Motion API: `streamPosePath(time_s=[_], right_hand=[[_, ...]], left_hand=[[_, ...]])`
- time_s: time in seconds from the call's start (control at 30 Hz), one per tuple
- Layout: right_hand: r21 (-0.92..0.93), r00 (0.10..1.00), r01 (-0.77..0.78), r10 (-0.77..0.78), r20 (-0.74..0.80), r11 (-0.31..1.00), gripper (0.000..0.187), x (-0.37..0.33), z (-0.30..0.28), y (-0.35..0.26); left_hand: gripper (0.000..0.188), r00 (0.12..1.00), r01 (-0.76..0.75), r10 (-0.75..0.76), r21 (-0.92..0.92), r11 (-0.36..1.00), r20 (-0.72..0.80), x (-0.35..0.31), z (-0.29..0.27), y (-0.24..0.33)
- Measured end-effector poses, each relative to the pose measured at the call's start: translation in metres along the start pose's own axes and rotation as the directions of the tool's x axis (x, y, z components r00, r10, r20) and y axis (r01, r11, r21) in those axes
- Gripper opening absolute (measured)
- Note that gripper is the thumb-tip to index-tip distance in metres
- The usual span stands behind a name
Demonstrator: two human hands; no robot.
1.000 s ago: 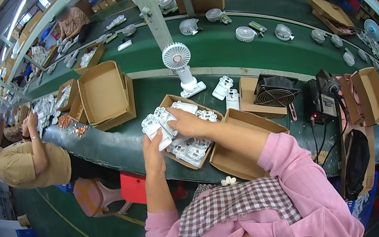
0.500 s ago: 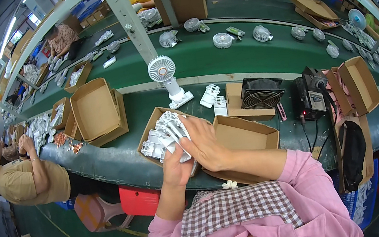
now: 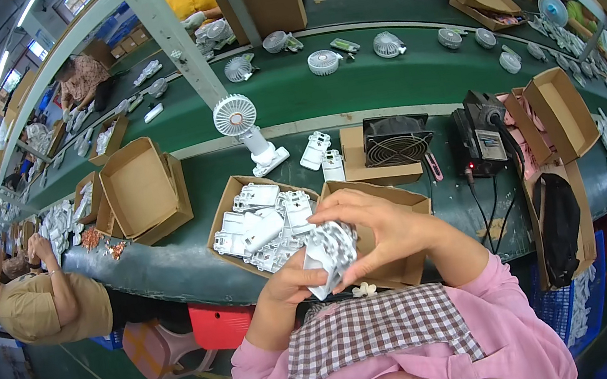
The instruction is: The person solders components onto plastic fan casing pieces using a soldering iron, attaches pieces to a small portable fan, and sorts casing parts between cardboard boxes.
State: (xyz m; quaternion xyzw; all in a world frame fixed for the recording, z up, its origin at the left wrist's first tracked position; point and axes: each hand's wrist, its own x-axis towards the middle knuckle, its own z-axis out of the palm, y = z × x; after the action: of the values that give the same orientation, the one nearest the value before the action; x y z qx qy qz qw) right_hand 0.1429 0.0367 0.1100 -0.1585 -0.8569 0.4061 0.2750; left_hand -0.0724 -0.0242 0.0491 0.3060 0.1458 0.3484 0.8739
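Note:
Close to my body, a bunched stack of white plastic casings [image 3: 334, 251] is held between both hands. My left hand [image 3: 292, 282] grips it from the lower left, thumb on a casing's face. My right hand [image 3: 385, 226] curves round the stack from the right, with fingers over the top and thumb below. Just beyond my left hand is a cardboard box [image 3: 226, 258] filled with loose white casings [image 3: 262, 228]. Another cardboard box [image 3: 417, 206] lies partly hidden under my right hand and forearm.
A white handheld fan [image 3: 235, 115] stands beyond the filled box, with two casings [image 3: 314, 151] beside it. Further right are a black cooling fan [image 3: 398, 141] and a black corded device [image 3: 485, 144]. Fan heads [image 3: 323, 63] lie on the green belt. A co-worker [image 3: 46, 288] sits at left.
Both hands have drawn the stack from above the filled box toward my body and to the right. The casings in that box now show. My right hand has shifted its hold.

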Motion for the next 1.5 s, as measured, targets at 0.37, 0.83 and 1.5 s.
streamPosePath(time_s=[0.37,0.83,1.5], right_hand=[[0.129,1.000,0.006,-0.005,-0.007,0.992,0.074,-0.025,0.005,0.001],[0.445,0.999,-0.013,-0.007,0.045,0.895,0.096,-0.048,-0.005,0.007],[0.227,0.733,0.117,0.070,-0.677,0.967,0.027,-0.026,0.091,0.017]], left_hand=[[0.061,0.956,0.274,-0.266,-0.048,0.961,0.124,0.012,0.009,-0.018],[0.065,0.947,0.322,-0.320,0.085,0.943,-0.034,0.026,0.036,-0.011],[0.042,-0.117,-0.793,0.963,0.607,0.056,-0.242,0.116,0.077,0.050]])
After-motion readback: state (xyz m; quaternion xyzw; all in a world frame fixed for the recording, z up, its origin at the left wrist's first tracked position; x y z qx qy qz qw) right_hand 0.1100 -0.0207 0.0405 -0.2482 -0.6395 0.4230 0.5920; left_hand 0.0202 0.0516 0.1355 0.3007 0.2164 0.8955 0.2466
